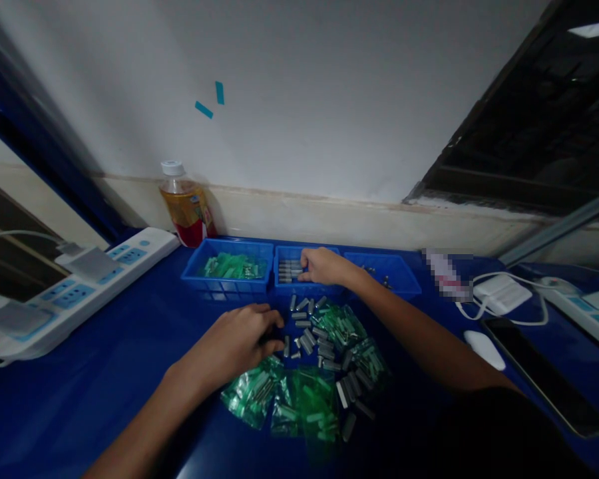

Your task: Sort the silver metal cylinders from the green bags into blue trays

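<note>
My right hand point(324, 266) reaches into the middle blue bin point(309, 289), fingers curled in a pinch beside a row of metal cylinders point(287, 267); whatever lies between the fingertips is hidden. On the table, my left hand point(244, 336) is half curled, thumb and index finger apart. Its fingertips are near a small upright-looking metal piece point(286, 346). Loose grey metal cylinders point(307, 342) lie scattered between the hands. Around them are clear green bags of parts: one point(254, 392) below my left hand, another point(314, 406) in front, and one point(344, 326) under my right forearm.
The left blue bin point(229, 291) holds green bags; the right one point(404, 283) holds a few small parts. A drink bottle point(187, 206) stands by the wall. Power strips point(70, 293) lie at both sides. A phone point(544, 376), white case point(484, 349) and charger point(502, 294) are at right.
</note>
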A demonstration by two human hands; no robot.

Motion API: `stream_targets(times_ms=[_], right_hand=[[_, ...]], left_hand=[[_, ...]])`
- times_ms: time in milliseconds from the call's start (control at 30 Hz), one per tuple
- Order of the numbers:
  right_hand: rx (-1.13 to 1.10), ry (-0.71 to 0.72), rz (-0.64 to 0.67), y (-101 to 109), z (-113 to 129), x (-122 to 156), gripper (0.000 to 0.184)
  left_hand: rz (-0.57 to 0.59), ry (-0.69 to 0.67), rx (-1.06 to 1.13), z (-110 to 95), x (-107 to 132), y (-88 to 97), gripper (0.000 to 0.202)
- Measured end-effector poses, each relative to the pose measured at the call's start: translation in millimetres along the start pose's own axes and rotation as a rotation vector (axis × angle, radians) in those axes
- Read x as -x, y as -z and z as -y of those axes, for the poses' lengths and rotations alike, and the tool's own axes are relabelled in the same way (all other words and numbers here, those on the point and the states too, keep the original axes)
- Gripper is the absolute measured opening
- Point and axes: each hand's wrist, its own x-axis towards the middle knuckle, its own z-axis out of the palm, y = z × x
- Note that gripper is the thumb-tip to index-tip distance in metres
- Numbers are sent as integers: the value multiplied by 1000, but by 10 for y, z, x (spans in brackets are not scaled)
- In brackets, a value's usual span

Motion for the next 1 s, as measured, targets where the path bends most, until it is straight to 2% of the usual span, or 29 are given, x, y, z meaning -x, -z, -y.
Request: stream_targets(times_ms=[233,300,433,533,633,733,867,1000], right_hand=[[-164,37,25,62,0,117,11],[-221,44,-55,96,42,168,10],[-351,161,-343,92,213,485,7],[-419,226,-486,-51,341,871,8],[-423,229,-561,-251,401,1200,10],[-392,220,-597,-366,410,1363,11],[-386,213,-633,-382,411,1383,11],[-359,212,-583,-434,425,1351,12]], left_hand=[[7,-37,-25,-27,-51,-110,20],[2,-35,-13,-15,-56,-116,18],[10,-23,36,14,-79,-117,16],[-27,-11,69,13,-104,-96,20],[-77,-17,71,7,-93,-44,21],[-46,-50,17,9,-51,6,20],[28,-75,-58,14,-35,-8,20],[-7,-16,-57,41,-81,-65,16]])
